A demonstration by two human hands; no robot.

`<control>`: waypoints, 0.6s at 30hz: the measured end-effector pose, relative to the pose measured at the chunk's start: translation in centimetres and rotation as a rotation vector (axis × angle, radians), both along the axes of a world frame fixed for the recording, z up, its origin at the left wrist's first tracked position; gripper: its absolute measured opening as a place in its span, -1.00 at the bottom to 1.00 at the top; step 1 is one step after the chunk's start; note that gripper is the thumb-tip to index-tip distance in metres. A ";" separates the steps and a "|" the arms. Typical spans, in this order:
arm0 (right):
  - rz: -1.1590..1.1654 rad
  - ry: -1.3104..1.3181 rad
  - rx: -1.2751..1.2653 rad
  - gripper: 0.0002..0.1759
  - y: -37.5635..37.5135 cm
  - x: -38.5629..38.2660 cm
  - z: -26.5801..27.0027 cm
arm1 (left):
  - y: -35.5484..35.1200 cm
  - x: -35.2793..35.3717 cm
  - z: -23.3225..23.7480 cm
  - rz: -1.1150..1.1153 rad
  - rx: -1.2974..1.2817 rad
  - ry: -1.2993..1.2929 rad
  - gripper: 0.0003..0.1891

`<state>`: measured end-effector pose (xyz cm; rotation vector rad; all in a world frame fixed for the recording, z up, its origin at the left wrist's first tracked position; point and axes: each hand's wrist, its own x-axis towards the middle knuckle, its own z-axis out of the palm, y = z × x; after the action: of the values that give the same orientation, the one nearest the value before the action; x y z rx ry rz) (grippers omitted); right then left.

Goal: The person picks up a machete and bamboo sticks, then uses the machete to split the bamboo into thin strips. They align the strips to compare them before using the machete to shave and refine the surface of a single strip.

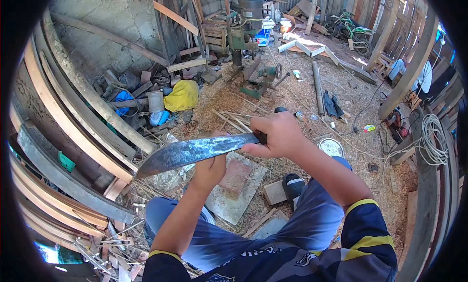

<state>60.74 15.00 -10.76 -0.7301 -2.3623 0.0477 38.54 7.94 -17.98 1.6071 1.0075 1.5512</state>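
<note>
A machete [195, 150] with a broad, worn, grey blade lies across the view, its tip pointing left. My right hand [280, 133] is closed around its dark handle, the thumb stretched along toward the blade. Behind the blade is my left hand [210, 167], raised and mostly covered by the metal. Parts of its fingers show just above the blade's upper edge and look curled. What they hold, if anything, is hidden. Below the hands, between my knees, a flat worn slab [239, 189] lies on the ground.
Long boards [73, 121] lean along the left wall. Thin sticks [234, 120] and shavings cover the ground ahead. A green metal machine [261, 82] stands beyond them, near a yellow cloth [183, 96]. A wooden block [275, 192] lies by my foot. Coiled rope [434, 138] hangs at right.
</note>
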 end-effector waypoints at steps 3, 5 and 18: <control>0.054 0.044 0.010 -0.28 0.5 0.2 -0.6 | -0.1 -0.1 -0.1 0.006 0.049 0.081 -0.81; 0.085 0.071 0.065 -0.28 1.7 0.6 -1.3 | 0.0 -0.1 0.0 0.025 0.084 0.155 -0.81; -0.611 0.037 -0.392 -0.23 10.9 7.5 -1.7 | -1.1 -1.1 2.5 0.025 0.000 -0.191 -0.58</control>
<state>68.21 25.86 -12.51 -1.5935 -2.0177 0.2604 37.47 6.86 -15.48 1.4201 0.9267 1.6858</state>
